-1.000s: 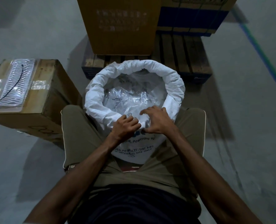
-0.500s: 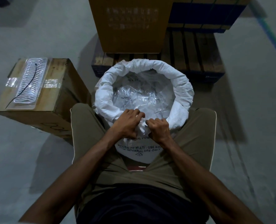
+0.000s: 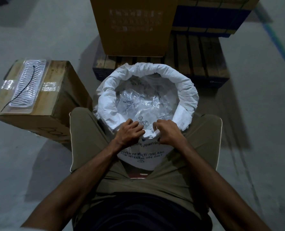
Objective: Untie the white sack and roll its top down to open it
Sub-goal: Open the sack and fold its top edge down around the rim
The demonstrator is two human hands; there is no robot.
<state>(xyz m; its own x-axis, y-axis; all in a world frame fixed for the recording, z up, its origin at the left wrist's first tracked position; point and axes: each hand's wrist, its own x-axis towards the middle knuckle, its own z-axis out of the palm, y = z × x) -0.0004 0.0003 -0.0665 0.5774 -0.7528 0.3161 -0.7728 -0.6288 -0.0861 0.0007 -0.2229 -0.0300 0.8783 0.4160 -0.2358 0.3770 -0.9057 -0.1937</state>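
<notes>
Right now the white sack (image 3: 146,104) stands upright on the floor (image 3: 38,39) between your knees, its mouth wide open and its top rolled down into a thick collar all the way round. Inside the sack lies crumpled clear plastic packaging (image 3: 143,104) with small black print on it; what it holds you cannot tell. On the sack's near wall, below the collar, blue lettering reads "MULTI - USE BAG" and "INTERNAL USE ONLY".

Your left hand (image 3: 130,132) grips the sack's near rim with its fingers curled over the rolled edge. Your right hand (image 3: 167,133) pinches the same rim just beside it, fingers bent around the fabric.

Beyond the sack sits a wooden pallet (image 3: 196,60), nearly touching the far collar, with a tall brown carton (image 3: 131,25) on it and a blue-banded carton (image 3: 210,15) alongside. To the left of the sack, close to your left knee, is a cardboard box (image 3: 43,104) carrying a ribbed clear plastic tray (image 3: 29,85) with a thin black cord (image 3: 26,84) across it. To the right of the sack the floor is bare concrete, crossed by a green line (image 3: 278,45) well apart from it.
</notes>
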